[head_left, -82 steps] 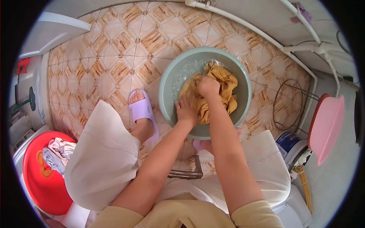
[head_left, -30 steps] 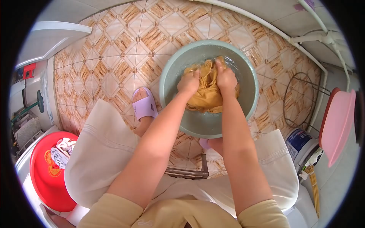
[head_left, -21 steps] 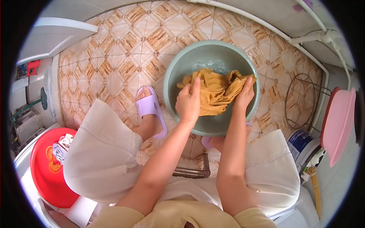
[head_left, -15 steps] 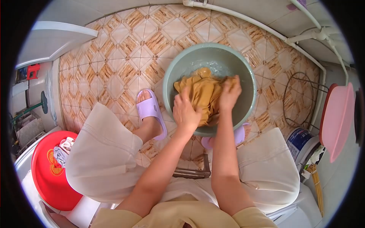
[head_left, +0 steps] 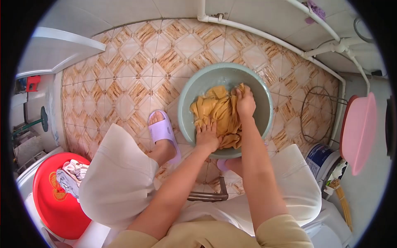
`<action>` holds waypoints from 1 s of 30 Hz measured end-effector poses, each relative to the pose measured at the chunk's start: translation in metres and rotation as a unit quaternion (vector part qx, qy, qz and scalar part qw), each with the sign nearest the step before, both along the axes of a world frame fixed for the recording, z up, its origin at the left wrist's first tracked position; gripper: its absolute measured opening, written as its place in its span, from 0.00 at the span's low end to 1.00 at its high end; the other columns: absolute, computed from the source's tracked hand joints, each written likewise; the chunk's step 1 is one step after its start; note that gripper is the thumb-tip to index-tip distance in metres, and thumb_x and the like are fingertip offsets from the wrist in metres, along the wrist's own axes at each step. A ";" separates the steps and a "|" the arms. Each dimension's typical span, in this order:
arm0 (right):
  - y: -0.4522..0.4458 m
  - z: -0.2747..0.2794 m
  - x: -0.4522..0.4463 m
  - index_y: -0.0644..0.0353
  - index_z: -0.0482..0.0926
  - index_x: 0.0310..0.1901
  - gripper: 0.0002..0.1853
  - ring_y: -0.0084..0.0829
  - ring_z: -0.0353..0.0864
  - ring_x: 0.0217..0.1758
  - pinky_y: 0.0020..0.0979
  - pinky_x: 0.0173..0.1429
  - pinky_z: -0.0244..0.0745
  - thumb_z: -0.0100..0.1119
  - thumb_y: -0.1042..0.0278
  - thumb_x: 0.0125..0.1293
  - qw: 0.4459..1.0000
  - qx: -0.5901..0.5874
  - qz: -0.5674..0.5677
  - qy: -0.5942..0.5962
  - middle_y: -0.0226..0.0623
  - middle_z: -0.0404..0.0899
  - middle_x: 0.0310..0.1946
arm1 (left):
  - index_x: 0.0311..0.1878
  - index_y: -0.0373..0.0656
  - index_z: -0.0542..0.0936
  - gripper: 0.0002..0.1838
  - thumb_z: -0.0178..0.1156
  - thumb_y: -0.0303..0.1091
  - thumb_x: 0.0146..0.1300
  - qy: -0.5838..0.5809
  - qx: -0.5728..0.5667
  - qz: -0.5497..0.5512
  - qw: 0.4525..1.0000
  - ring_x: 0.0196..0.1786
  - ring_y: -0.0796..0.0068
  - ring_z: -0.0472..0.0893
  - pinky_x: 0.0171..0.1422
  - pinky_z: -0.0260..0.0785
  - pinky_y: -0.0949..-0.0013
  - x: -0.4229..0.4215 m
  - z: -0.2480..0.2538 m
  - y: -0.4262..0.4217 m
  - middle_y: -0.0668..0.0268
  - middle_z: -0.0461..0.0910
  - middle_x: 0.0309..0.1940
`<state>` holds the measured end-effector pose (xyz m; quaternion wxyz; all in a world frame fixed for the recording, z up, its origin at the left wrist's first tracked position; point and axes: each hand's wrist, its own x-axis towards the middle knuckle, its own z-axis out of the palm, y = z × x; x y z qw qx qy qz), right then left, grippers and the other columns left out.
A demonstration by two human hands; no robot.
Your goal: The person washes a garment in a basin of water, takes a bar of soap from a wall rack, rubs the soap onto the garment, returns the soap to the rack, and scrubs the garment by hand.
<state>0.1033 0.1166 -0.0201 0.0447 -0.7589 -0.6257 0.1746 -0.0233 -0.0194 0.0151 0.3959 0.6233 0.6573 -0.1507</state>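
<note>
A wet mustard-yellow cloth (head_left: 213, 108) lies bunched in a grey-green basin (head_left: 261, 91) on the tiled floor. A little water shows in the basin past the cloth. My left hand (head_left: 207, 136) rests on the near left part of the cloth, its fingers stretched out and spread. On the right side, my right hand (head_left: 246, 103) grips a bunched end of the same cloth, with a bit of fabric poking out above the fingers. Whether the cloth is a garment I cannot tell.
Lavender slippers (head_left: 161, 130) are on my feet beside the basin. To the left stands a red basin (head_left: 45, 198) with crumpled clothes (head_left: 70, 177). On the right are a pink basin (head_left: 359, 132), a wire rack (head_left: 304, 120), a bucket (head_left: 318, 159) and white pipes (head_left: 264, 35).
My right hand has shifted slightly left and down the picture. My left hand has moved lower with its fingers spread flatter on the cloth, which lies more spread out. The view has tilted slightly.
</note>
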 end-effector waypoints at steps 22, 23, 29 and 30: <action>-0.002 0.032 -0.018 0.62 0.74 0.45 0.16 0.50 0.73 0.56 0.44 0.58 0.68 0.59 0.62 0.60 0.963 -0.005 -0.052 0.265 0.51 0.75 0.53 | 0.73 0.39 0.45 0.40 0.43 0.54 0.67 0.013 -0.024 -0.022 0.999 0.76 0.53 0.43 0.76 0.34 0.51 0.015 -0.020 0.005 0.51 0.51 0.72; -0.019 0.038 -0.013 0.63 0.74 0.43 0.16 0.51 0.70 0.60 0.44 0.60 0.66 0.60 0.62 0.58 0.921 0.114 -0.049 0.368 0.52 0.72 0.57 | 0.73 0.39 0.45 0.40 0.43 0.54 0.67 0.010 -0.025 -0.017 0.999 0.76 0.53 0.43 0.76 0.34 0.51 0.016 -0.020 0.005 0.51 0.51 0.72; -0.100 0.035 -0.045 0.60 0.75 0.33 0.17 0.53 0.66 0.61 0.46 0.62 0.61 0.62 0.53 0.53 0.996 0.058 0.072 -0.006 0.46 0.72 0.54 | 0.73 0.39 0.47 0.39 0.45 0.50 0.66 0.004 0.020 0.002 1.000 0.76 0.52 0.41 0.76 0.33 0.51 0.013 -0.020 0.001 0.50 0.50 0.71; -0.095 0.028 -0.047 0.60 0.75 0.33 0.17 0.53 0.66 0.61 0.46 0.62 0.61 0.62 0.53 0.53 0.996 0.053 0.068 -0.002 0.46 0.72 0.54 | 0.73 0.38 0.47 0.39 0.46 0.49 0.65 -0.014 -0.005 0.001 1.000 0.76 0.51 0.41 0.77 0.33 0.51 0.011 -0.022 0.001 0.49 0.49 0.72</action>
